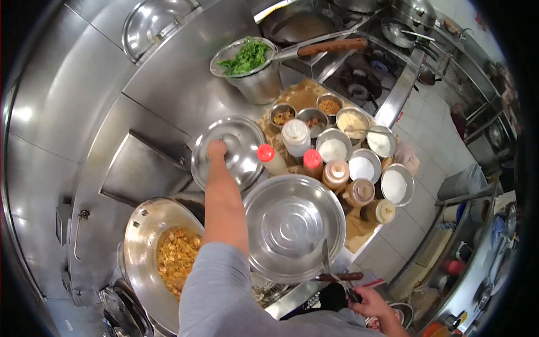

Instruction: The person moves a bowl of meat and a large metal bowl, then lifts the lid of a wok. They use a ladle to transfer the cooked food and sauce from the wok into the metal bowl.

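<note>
My left hand [217, 149] reaches forward and is closed at the middle of a round metal lid [244, 163], where the knob is hidden under my fingers. Low on the right, my right hand [370, 304] grips the dark handle of a metal spatula [327, 259], its blade overlapping the rim of a wide metal basin [286, 224]. To the left of my arm sits a large wok [140, 247] with chopped, orange-brown food [178, 255] in it.
A strainer of green leaves [247, 58] rests on a metal pot [261, 87]. Seasoning bowls [334, 147] and squeeze bottles [336, 175] crowd the board at right. A long wooden-handled pan [331, 47] lies near the burners [359, 84]. Shelves [449, 264] line the far right.
</note>
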{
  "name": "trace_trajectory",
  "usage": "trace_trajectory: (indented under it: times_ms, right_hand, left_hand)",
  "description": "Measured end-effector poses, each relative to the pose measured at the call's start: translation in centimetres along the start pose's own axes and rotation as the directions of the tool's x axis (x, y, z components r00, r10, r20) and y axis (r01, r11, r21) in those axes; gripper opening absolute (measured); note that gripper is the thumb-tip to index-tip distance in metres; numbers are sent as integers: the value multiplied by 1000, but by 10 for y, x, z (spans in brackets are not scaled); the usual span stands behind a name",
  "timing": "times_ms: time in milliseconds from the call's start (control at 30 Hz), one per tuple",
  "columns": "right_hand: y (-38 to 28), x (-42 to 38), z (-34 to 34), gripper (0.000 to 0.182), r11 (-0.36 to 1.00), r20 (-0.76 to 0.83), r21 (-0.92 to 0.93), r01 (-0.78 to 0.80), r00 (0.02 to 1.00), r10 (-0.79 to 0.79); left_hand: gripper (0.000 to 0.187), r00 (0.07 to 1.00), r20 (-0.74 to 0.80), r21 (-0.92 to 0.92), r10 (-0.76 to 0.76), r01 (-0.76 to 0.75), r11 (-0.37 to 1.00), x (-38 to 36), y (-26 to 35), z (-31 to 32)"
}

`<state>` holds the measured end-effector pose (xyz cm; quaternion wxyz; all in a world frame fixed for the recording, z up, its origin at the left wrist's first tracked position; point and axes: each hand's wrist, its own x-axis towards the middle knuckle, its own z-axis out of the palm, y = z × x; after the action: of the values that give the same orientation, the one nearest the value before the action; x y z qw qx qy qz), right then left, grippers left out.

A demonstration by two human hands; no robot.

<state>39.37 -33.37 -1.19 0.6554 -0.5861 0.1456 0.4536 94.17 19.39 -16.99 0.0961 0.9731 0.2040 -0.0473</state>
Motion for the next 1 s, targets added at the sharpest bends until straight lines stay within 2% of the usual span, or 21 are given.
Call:
trace_trajectory:
  times_ms: [67, 167, 200, 267, 333, 367, 400, 433, 467, 533, 567, 600, 633, 700, 733, 800, 867, 900, 933, 967, 1000]
  right_hand:
    - [-3, 7, 2, 32, 875, -34, -426, 229, 963, -268]
    - [-35, 23, 20, 30, 875, -69, -377, 304, 933, -354]
    - [-36, 31, 23, 28, 890, -56, -324, 322, 932, -358]
    - [-67, 41, 44, 29, 909, -83, -288, 301, 938, -337]
    - [-85, 54, 64, 34, 826, -53, -347, 444, 870, -490]
    - [-97, 56, 78, 37, 817, -26, -333, 472, 861, -508]
    - [-112, 61, 94, 40, 799, 7, -321, 508, 845, -534]
    - [-126, 63, 113, 42, 756, 23, -341, 558, 809, -587]
    - [-138, 61, 135, 44, 715, 34, -358, 600, 774, -633]
    - [-156, 59, 186, 52, 476, 109, -437, 763, 570, -815]
    - [-166, 51, 209, 58, 506, 153, -477, 719, 635, -757]
    - [-169, 43, 229, 64, 536, 189, -518, 667, 700, -688]
    - [-164, 43, 249, 64, 532, 189, -527, 663, 701, -687]
    - [-155, 45, 282, 74, 443, 311, -561, 700, 674, -670]
    - [-161, 30, 294, 80, 474, 368, -613, 632, 759, -537]
    - [-146, 24, 300, 79, 300, 534, -512, 805, 572, -622]
    - [-119, 40, 282, 75, 143, 485, -607, 782, 506, -713]
    - [-122, 35, 268, 68, 272, 389, -625, 732, 593, -705]
    - [-103, 50, 242, 65, 304, 152, -792, 529, 654, -741]
    - [-90, 61, 210, 60, 439, -45, -753, 491, 627, -778]
    - [-74, 80, 169, 54, 367, -145, -839, 403, 484, -863]
  left_hand:
    - [36, 994, 74, 187, 85, -98, 978, -3, 2, -21]
    - [34, 995, 49, 237, 85, -94, 967, -67, 58, -133]
    - [32, 966, 100, 300, 237, -256, 919, -75, 59, -161]
    - [31, 966, -5, 242, 258, -249, 938, -179, 86, -259]
    - [27, 734, 256, 517, 629, -654, 553, -236, 50, -304]
    - [24, 752, 163, 99, 639, -657, 748, -299, 34, -321]
    - [25, 824, 259, -303, 505, -427, 852, -363, 29, -333]
    - [28, 850, 327, -279, 413, -331, 901, -428, 37, -345]
    - [31, 834, 292, -516, 468, -274, 811, -471, 19, -328]
    - [29, 858, 305, -687, 413, -102, 720, -530, 0, -283]
    - [29, 858, 299, -695, 417, -103, 712, -543, -6, -273]
    - [28, 925, 251, -783, 283, 22, 622, -557, -12, -265]
    - [26, 966, 220, -856, 132, 126, 502, -567, -21, -261]
    - [24, 972, 226, -904, 65, 184, 386, -575, -48, -264]
    - [22, 970, 243, -935, -9, 237, 264, -579, -67, -265]
    - [19, 972, 237, -954, -3, 233, 190, -578, -112, -265]
    - [17, 909, 416, -899, -15, 414, 142, -585, -149, -275]
    - [17, 896, 443, -888, 12, 437, 142, -586, -173, -276]
    - [17, 900, 436, -893, 0, 432, 129, -589, -194, -279]
    - [18, 920, 388, -871, -57, 386, 304, -592, -214, -281]
    - [20, 937, 333, -814, -106, 342, 469, -593, -234, -281]
